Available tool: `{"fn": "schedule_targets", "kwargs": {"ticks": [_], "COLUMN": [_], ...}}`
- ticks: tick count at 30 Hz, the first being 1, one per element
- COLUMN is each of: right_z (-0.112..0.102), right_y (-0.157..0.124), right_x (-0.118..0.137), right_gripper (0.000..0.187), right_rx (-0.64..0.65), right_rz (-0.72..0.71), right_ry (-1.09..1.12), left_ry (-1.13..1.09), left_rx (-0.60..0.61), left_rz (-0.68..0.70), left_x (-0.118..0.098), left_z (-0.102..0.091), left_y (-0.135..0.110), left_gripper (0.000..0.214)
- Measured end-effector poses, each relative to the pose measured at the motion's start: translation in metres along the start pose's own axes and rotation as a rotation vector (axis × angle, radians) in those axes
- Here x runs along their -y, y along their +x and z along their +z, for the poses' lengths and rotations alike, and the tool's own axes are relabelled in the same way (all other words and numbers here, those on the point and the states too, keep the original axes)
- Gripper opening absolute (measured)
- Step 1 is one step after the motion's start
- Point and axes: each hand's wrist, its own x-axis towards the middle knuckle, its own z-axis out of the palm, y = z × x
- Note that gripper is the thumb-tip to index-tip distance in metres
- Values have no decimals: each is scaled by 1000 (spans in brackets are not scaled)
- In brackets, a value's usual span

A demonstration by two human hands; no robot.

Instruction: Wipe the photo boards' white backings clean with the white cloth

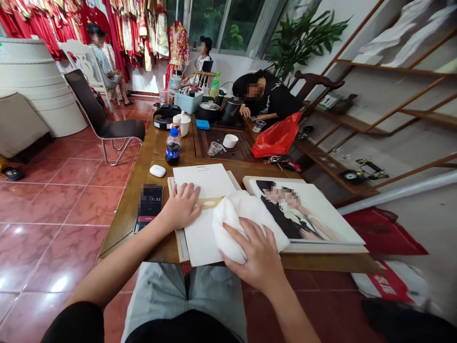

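The left hand [180, 206] is lying open and flat, its fingers slightly spread, pressing on a white sheet [202, 181] of smooth, matte paper or card. The sheet is resting on a slightly larger pale board [181, 240], whose edge is showing along its side. A pale yellow strip [209, 202] with an oval cut-out is lying across the sheet just beside the fingertips, though its material is hard to make out from this angle. The right hand [255, 252] is curling around a bunched white cloth [243, 221], soft and fluffy like towelling, holding it in a loose, rounded grip. The cloth is overlapping the sheet's edge and touching a glossy portrait panel [307, 214] in a pale frame, which is lying flat to the right and showing two people in dark and light clothing. As things lie, the sheet is sitting on its board, and the panel is lying bare apart from the cloth at its edge. All of this is resting on a worn wooden tabletop [121, 228], with a phone [150, 205], a white earbud case [157, 170] and a blue-capped bottle [173, 147] standing or lying nearby, while a co-worker [266, 95] is leaning low over the far end.
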Motion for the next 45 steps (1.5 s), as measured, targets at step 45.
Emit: {"fn": "schedule_targets", "kwargs": {"ticks": [45], "right_z": [-3], "right_y": [28], "right_x": [37], "right_gripper": [50], "right_rx": [105], "right_rz": [-7], "right_ry": [145], "left_ry": [25], "left_rx": [28], "left_rz": [16], "left_x": [4], "left_z": [2], "left_y": [-1], "left_gripper": [58]}}
